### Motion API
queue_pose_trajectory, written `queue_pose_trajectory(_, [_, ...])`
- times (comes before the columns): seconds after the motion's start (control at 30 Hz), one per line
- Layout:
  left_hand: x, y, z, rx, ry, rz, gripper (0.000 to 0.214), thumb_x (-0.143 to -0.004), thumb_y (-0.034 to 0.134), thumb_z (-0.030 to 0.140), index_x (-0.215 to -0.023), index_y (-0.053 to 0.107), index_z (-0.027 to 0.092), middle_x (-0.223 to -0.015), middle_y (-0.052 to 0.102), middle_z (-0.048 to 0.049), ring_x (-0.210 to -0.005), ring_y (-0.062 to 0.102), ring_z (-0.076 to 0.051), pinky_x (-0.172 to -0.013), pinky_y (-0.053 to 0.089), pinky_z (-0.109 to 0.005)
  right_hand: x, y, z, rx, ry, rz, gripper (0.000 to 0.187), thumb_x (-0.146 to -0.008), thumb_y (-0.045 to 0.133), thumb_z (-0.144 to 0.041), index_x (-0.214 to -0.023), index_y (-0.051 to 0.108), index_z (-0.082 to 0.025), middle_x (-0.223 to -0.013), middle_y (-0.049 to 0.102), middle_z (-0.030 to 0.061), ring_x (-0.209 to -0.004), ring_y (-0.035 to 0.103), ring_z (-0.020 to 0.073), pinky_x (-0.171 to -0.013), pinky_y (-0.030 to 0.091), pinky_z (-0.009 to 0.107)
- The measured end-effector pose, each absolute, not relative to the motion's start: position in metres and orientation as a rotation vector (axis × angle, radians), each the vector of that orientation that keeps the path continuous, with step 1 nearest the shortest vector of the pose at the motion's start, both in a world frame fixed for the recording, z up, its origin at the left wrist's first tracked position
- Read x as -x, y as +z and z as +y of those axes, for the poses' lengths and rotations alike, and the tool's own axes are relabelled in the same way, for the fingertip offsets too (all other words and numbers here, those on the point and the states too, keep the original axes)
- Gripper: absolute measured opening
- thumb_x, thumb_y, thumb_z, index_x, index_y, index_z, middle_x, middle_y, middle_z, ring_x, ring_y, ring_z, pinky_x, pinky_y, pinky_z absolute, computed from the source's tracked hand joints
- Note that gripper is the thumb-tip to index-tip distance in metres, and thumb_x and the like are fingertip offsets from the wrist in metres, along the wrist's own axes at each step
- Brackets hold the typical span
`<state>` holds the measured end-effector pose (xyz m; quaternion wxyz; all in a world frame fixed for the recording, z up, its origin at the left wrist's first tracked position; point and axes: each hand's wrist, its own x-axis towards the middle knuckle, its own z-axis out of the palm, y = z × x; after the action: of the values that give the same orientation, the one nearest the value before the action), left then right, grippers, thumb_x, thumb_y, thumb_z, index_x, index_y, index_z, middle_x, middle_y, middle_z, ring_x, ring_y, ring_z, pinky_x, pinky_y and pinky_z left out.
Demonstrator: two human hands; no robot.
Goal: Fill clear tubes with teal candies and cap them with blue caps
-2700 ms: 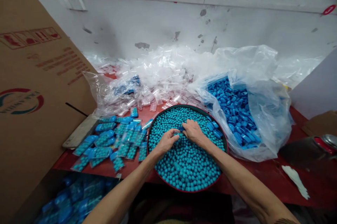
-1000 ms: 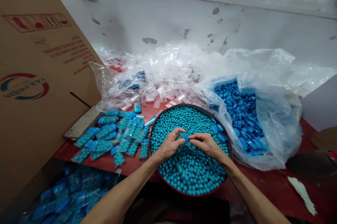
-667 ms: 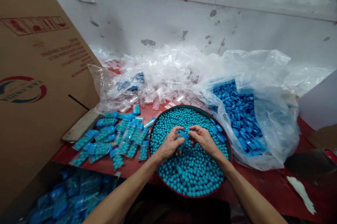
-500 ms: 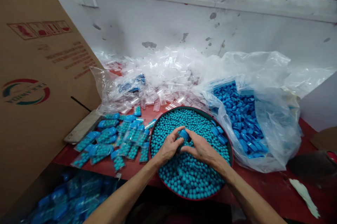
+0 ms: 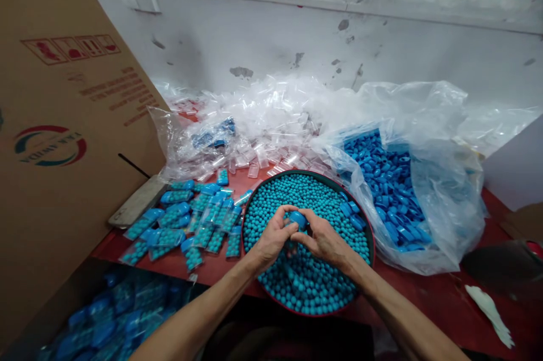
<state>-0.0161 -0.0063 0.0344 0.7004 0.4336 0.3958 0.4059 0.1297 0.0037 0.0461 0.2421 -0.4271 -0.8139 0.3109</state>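
My left hand (image 5: 272, 238) and my right hand (image 5: 323, 241) meet over a round tray (image 5: 370, 233) full of small turquoise balls (image 5: 305, 282). Together they grip a small clear container with a blue cap (image 5: 297, 219); the cap shows between my thumbs and fingers. My left hand wraps the container's body, which is mostly hidden. My right hand's fingers press on the cap end. Several loose blue caps (image 5: 351, 213) lie on the balls at the tray's right side.
Filled capped containers (image 5: 190, 219) lie in a heap left of the tray. Behind are empty clear containers (image 5: 263, 134) and a plastic bag of blue caps (image 5: 390, 180). A cardboard box (image 5: 55, 140) stands at the left, more filled containers (image 5: 110, 316) below it. A white wall (image 5: 322, 38) runs behind.
My hands rose from the balls holding a container, then came together. The blue cap now sits between both hands, pressed at the container's end.
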Motion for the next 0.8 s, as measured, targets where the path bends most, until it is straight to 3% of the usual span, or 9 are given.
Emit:
queue_pose_trajectory(0.17, [0.013, 0.036, -0.011, -0.893, 1.04, 0.969, 0.034, -0.069, 0.058, 0.03, -0.097, 0.042, 0.02, -0.067, 0.048, 0.0049, -0.049, 0.045, -0.005, -0.044, 0.035, -0.015, -0.126, 0.051, -0.001, 1.206, 0.825, -2.396, 0.076, -0.063, 0.064, -0.043, -0.124, 0.027, -0.016, -0.1, 0.052, 0.0096, -0.083, 0.055, 0.0223, -0.068, 0.043, 0.031])
queue_pose_trajectory(0.23, [0.01, 0.038, -0.012, -0.824, 1.061, 1.002, 0.035, -0.069, 0.057, 0.032, -0.098, 0.042, 0.02, -0.064, 0.046, 0.006, -0.047, 0.044, -0.005, -0.043, 0.035, -0.016, -0.122, 0.051, -0.001, 1.26, 0.713, -2.457, 0.081, -0.06, 0.064, -0.044, -0.124, 0.025, -0.014, -0.105, 0.049, 0.0123, -0.083, 0.055, 0.0236, -0.067, 0.044, 0.033])
queue_pose_trajectory(0.47, [0.007, 0.042, -0.007, -0.821, 1.11, 1.023, 0.03, -0.069, 0.057, 0.032, -0.093, 0.045, 0.018, -0.065, 0.05, 0.0038, -0.053, 0.047, -0.007, -0.048, 0.037, -0.018, -0.11, 0.046, 0.001, 1.377, 0.426, -2.446, 0.053, -0.066, 0.05, -0.027, -0.114, 0.033, -0.013, -0.093, 0.05, 0.009, -0.069, 0.055, 0.0201, -0.053, 0.042, 0.028])
queue_pose_trajectory(0.67, [0.005, 0.032, -0.008, -0.809, 1.206, 1.017, 0.024, -0.071, 0.056, 0.029, -0.09, 0.045, 0.019, -0.064, 0.051, 0.0041, -0.054, 0.046, -0.006, -0.05, 0.035, -0.016, -0.11, 0.041, 0.001, 1.236, 0.489, -2.374, 0.053, -0.062, 0.049, -0.023, -0.112, 0.034, -0.017, -0.092, 0.051, 0.006, -0.07, 0.054, 0.0187, -0.055, 0.042, 0.027])
queue_pose_trajectory(0.8, [0.006, 0.029, -0.008, -0.9, 1.184, 1.052, 0.025, -0.07, 0.056, 0.03, -0.09, 0.046, 0.018, -0.066, 0.051, 0.0031, -0.056, 0.047, -0.008, -0.051, 0.036, -0.017, -0.104, 0.033, -0.001, 1.247, 0.52, -2.288, 0.059, -0.062, 0.053, -0.024, -0.116, 0.031, -0.015, -0.099, 0.049, 0.009, -0.076, 0.055, 0.0201, -0.061, 0.044, 0.029])
